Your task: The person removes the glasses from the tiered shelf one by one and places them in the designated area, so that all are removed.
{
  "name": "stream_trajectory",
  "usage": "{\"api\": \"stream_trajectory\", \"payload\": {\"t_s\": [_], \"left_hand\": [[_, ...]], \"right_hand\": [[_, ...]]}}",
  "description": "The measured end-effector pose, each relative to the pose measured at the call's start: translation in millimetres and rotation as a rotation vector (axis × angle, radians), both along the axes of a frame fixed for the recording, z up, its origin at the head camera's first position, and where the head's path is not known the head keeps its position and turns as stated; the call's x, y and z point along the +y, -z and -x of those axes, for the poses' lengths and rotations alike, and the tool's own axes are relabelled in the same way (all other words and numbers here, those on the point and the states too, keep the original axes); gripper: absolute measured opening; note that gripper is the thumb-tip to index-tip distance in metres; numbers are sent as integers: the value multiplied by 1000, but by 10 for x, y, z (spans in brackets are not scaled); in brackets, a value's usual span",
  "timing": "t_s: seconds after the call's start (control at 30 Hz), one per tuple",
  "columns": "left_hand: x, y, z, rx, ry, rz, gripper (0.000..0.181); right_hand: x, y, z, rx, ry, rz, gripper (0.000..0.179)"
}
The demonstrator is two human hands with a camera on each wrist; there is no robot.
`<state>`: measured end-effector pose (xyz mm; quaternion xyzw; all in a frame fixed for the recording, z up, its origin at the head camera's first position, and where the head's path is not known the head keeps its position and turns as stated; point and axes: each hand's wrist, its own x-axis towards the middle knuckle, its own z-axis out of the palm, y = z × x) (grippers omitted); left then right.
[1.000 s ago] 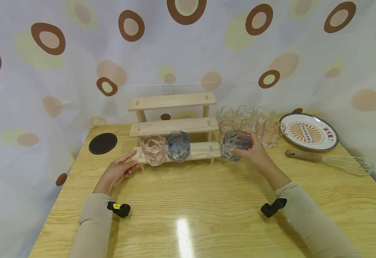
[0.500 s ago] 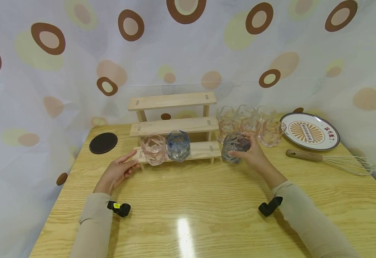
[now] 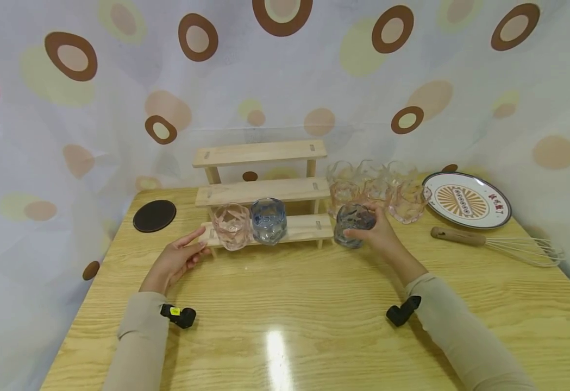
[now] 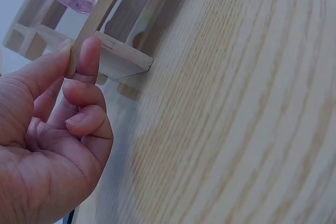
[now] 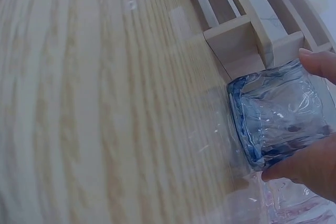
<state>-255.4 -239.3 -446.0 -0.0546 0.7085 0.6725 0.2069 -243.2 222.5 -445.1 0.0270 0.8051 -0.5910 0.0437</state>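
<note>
My left hand (image 3: 179, 260) pinches the left end of the lowest board of a three-tier wooden rack (image 3: 265, 190); in the left wrist view the thumb and index finger (image 4: 89, 59) lie on either side of the board. A pink glass (image 3: 232, 228) and a blue glass (image 3: 269, 222) stand side by side on that board's left half. My right hand (image 3: 382, 233) grips a second blue glass (image 3: 350, 228), just off the rack's right end. The right wrist view shows this blue glass (image 5: 278, 114) between thumb and fingers, close to the rack's end support. Whether it touches the table cannot be told.
Several clear and pink glasses (image 3: 376, 190) stand in rows behind my right hand. Further right lie a patterned plate (image 3: 446, 217) and a whisk (image 3: 461, 236) with a wooden handle. A dark round coaster (image 3: 155, 216) lies left of the rack, and a patterned cloth hangs behind.
My right hand has shifted slightly left and lower with the blue glass, which now sits a little nearer the rack's end. My left hand keeps its hold on the board.
</note>
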Motion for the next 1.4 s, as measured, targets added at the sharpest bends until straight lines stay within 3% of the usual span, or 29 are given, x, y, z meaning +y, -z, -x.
{"api": "stream_trajectory", "payload": {"t_s": [0.9, 1.03, 1.23, 1.4], "left_hand": [[7, -16, -3, 3, 7, 17, 56], [8, -8, 7, 9, 18, 8, 57], [-1, 11, 0, 8, 20, -2, 57], [-14, 8, 14, 13, 13, -14, 56]], "right_hand": [[17, 0, -52, -15, -34, -38, 103], [24, -56, -135, 62, -8, -64, 105], [-64, -240, -241, 261, 50, -125, 104], [-229, -404, -250, 361, 12, -94, 99]]}}
